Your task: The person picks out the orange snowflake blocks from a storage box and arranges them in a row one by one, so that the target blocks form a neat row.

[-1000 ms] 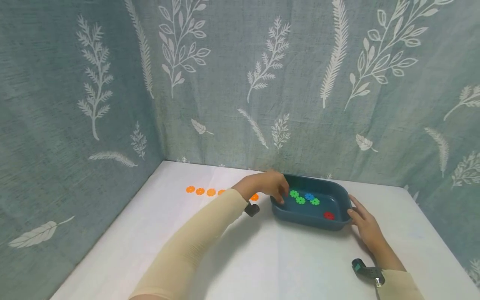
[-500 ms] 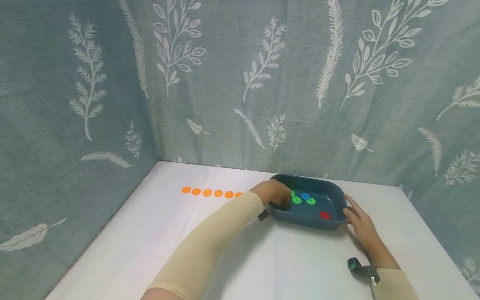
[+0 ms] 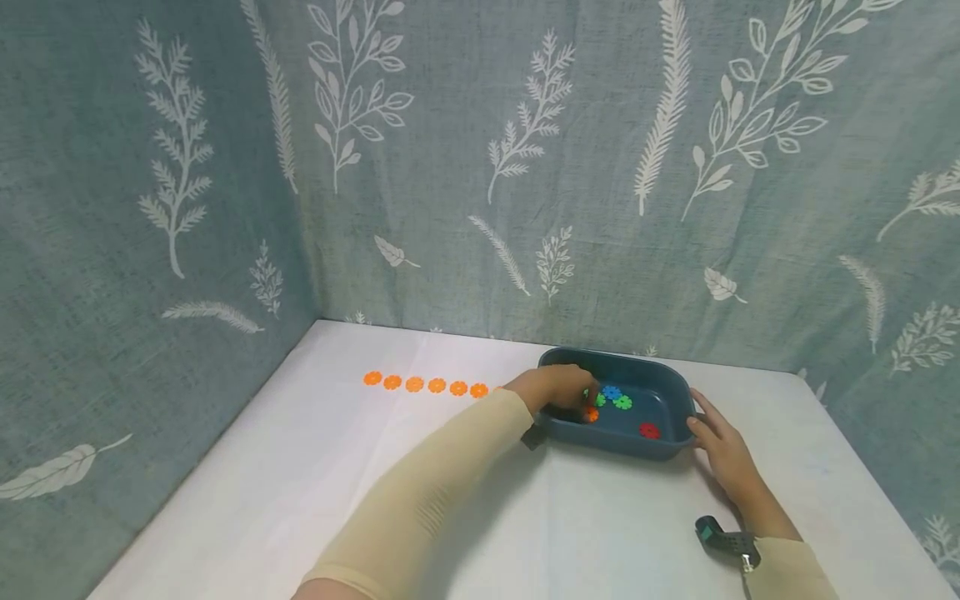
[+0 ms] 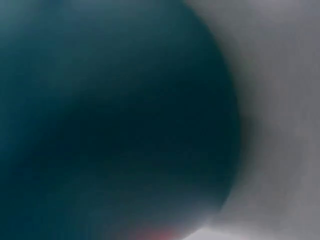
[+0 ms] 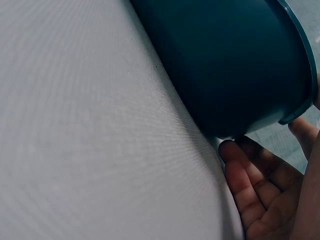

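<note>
My left hand [image 3: 567, 388] reaches into the left part of a dark teal tray [image 3: 600, 437], its fingers bent downward. At its fingertips it pinches an orange flower-shaped disc [image 3: 592, 414], partly covered by the fingers. Beside them lie green flower-shaped discs [image 3: 622, 402], a blue one [image 3: 612, 392] and, nearer the front right, a red one [image 3: 649, 431]. My right hand [image 3: 724, 450] holds the tray's right end, thumb at the rim. The right wrist view has its fingers [image 5: 240, 175] bent against the tray's lower side. Blurred teal tray wall [image 4: 150, 125] fills most of the left wrist view.
Several orange flower-shaped discs [image 3: 415, 384] lie in a row on the white table [image 3: 300, 467], left of the tray; the left forearm hides the row's right end. A patterned curtain [image 3: 450, 167] stands close behind the tray.
My left hand has moved right and deeper into the tray, and an orange disc now shows at its fingertips. The right hand keeps its place on the tray's end.
</note>
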Available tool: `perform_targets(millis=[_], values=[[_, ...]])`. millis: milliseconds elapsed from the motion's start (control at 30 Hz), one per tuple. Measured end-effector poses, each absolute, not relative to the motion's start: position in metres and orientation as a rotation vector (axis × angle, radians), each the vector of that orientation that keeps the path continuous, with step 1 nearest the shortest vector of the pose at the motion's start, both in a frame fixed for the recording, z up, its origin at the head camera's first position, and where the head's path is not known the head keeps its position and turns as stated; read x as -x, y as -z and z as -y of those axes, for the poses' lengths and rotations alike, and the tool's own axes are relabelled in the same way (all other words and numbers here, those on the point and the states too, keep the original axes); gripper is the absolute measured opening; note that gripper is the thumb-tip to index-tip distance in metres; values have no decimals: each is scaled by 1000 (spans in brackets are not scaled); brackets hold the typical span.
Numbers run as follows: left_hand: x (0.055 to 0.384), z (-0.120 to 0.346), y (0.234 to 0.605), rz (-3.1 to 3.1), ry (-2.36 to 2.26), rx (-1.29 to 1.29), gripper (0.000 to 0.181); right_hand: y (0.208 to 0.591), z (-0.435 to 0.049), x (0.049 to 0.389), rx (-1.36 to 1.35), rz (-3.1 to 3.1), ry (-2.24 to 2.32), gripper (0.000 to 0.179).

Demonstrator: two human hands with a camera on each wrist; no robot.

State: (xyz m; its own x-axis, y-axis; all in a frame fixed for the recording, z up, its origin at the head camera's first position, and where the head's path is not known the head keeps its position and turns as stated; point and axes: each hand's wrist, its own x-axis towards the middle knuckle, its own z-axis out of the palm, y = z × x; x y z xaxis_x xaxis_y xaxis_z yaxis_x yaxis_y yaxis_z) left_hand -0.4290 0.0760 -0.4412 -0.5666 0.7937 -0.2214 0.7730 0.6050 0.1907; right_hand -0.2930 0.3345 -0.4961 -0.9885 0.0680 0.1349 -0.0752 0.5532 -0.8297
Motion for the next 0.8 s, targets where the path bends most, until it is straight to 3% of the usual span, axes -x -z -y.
perform_targets(millis=[800], values=[[420,-78,444,-2526,-291,-1340,30,498,-337,293,-11,2651,-1412,64]])
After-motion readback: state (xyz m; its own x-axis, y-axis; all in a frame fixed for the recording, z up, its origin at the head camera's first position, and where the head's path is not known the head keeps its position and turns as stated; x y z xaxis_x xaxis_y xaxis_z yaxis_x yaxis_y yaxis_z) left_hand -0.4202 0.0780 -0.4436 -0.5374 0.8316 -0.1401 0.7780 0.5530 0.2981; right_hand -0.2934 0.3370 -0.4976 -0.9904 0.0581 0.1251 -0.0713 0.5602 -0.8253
